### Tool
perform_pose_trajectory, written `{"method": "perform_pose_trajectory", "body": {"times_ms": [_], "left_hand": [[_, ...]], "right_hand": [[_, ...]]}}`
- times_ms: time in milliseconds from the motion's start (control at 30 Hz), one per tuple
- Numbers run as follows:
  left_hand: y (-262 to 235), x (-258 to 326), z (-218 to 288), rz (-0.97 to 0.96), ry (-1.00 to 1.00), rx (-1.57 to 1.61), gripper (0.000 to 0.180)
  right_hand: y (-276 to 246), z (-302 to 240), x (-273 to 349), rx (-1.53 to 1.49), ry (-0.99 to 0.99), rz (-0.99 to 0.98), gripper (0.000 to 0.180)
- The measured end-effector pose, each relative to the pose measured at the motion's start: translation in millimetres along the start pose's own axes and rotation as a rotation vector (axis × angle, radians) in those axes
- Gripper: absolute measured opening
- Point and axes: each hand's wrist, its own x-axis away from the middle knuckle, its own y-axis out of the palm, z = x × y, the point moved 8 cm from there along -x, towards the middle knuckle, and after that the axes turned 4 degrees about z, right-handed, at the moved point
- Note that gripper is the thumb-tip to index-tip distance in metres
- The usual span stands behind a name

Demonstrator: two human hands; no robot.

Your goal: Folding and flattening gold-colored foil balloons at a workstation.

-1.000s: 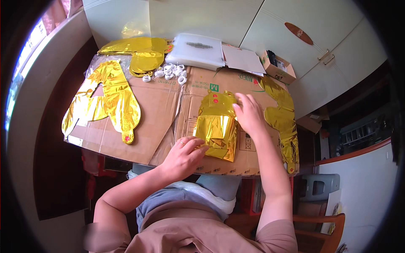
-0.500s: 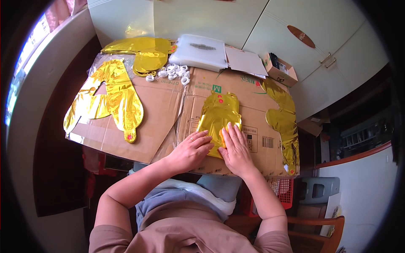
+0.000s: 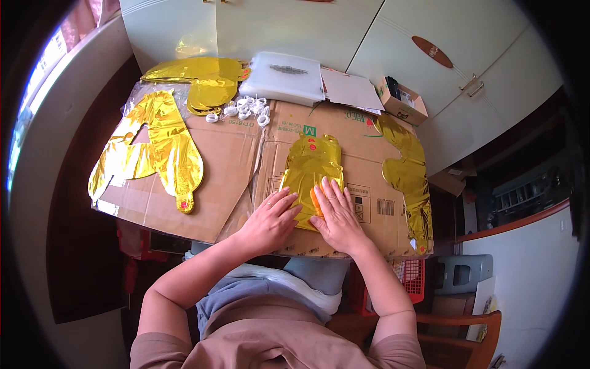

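Observation:
A flat gold foil balloon (image 3: 312, 166) lies on the brown cardboard sheet (image 3: 227, 160) in front of me. My left hand (image 3: 270, 221) rests flat, fingers apart, on its near left edge. My right hand (image 3: 337, 215) presses flat on its near end, beside a small orange part (image 3: 316, 203) that shows between the hands. Neither hand grips anything.
More gold foil balloons lie at the left (image 3: 153, 154), the far left (image 3: 203, 80) and along the right edge (image 3: 409, 175). Several white plastic clips (image 3: 243, 109), a white packet (image 3: 289, 77), papers (image 3: 351, 91) and a small open box (image 3: 402, 101) sit at the back. A wooden chair (image 3: 455, 332) stands lower right.
My right hand slid from the balloon's far end toward me. The folded foil has been spread flat, and both hands have come together at its near end.

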Motion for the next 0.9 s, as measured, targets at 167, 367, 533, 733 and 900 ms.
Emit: {"method": "perform_pose_trajectory", "body": {"times_ms": [167, 367, 533, 733, 900], "left_hand": [[-6.2, -1.6, -2.2, 0.023, -0.027, 0.024, 0.037], [-12.7, -0.2, -1.8, 0.030, -0.054, 0.027, 0.036], [-16.2, -1.7, 10.2, 0.045, 0.051, -0.030, 0.034], [-20.9, -2.8, 14.6, 0.065, 0.086, 0.008, 0.030], [-21.0, 1.7, 5.5, 0.067, 0.017, 0.020, 0.027]], "right_hand": [[-40.3, 12.5, 13.6, -0.173, 0.080, 0.339, 0.056], [-46.5, 59.1, 51.5, -0.510, 0.600, 0.263, 0.028], [-36.0, 51.0, 56.5, -0.488, 0.659, 0.062, 0.024], [-29.5, 36.6, 43.1, -0.471, 0.671, 0.021, 0.027], [-27.2, 36.0, 37.0, -0.433, 0.649, 0.048, 0.028]]}}
